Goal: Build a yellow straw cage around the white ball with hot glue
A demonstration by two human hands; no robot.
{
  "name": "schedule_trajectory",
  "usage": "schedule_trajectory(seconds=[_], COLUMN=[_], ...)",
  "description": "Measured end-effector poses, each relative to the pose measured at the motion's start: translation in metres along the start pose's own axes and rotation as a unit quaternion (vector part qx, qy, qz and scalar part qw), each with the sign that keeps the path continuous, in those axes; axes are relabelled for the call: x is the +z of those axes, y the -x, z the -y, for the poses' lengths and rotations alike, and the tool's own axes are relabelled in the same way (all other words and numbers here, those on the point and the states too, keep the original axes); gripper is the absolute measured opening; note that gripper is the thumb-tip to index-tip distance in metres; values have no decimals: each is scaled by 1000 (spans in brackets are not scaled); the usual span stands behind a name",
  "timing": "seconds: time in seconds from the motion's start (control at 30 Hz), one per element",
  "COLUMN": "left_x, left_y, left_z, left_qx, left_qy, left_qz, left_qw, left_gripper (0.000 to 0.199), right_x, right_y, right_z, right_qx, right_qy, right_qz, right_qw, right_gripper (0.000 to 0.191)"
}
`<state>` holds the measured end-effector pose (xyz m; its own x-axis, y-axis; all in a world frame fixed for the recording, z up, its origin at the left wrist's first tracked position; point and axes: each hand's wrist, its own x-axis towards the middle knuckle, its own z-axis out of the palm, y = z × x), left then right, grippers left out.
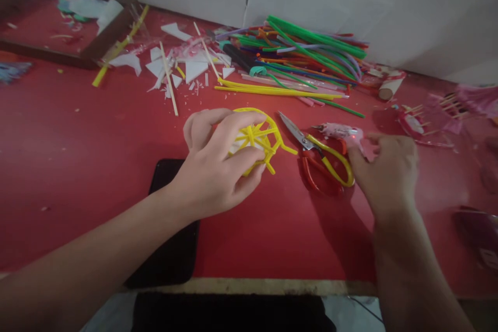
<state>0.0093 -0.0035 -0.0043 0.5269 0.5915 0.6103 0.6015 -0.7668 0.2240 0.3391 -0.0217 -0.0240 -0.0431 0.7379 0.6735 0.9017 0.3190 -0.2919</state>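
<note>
My left hand (pixel 221 158) is closed around a round, spoked piece made of yellow pipe cleaners (pixel 252 136). Loose yellow ends stick out on its right side, and something white shows beneath the spokes. At the right, my right hand (pixel 389 168) has its thumb and fingers around the handle of a pink glue gun (pixel 342 132), whose small red light is lit. The gun's nozzle points left. Between the hands lie scissors (pixel 307 142) with one yellow and one red handle, blades toward the upper left.
A pile of coloured pipe cleaners (pixel 303 52) lies at the back, with several yellow ones (pixel 276 91) before it. White scraps (pixel 196 68) and sticks (pixel 168 80) are scattered left of it. A black phone-like slab (pixel 175 254) lies near the front edge. A brown frame (pixel 42 54) stands far left.
</note>
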Motion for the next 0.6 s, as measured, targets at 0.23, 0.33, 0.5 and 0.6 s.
schedule_trajectory(seconds=[0.23,0.33,0.5,0.6], left_x=[4,3,3,2], left_y=[1,1,1,1], left_z=[1,0,-1,-1], left_qx=[-21,-17,-1,-1], left_qy=[41,32,36,27], left_qz=[20,17,30,40], left_qw=[999,999,999,999], left_gripper=[8,11,8,6], right_x=[12,18,21,20], right_y=[2,6,6,6], right_z=[99,115,119,119], right_qx=[-123,-109,-111,-118], right_qy=[-68,-85,-103,-101], right_qz=[67,51,59,59], right_qw=[988,989,987,986], right_gripper=[10,8,3,6])
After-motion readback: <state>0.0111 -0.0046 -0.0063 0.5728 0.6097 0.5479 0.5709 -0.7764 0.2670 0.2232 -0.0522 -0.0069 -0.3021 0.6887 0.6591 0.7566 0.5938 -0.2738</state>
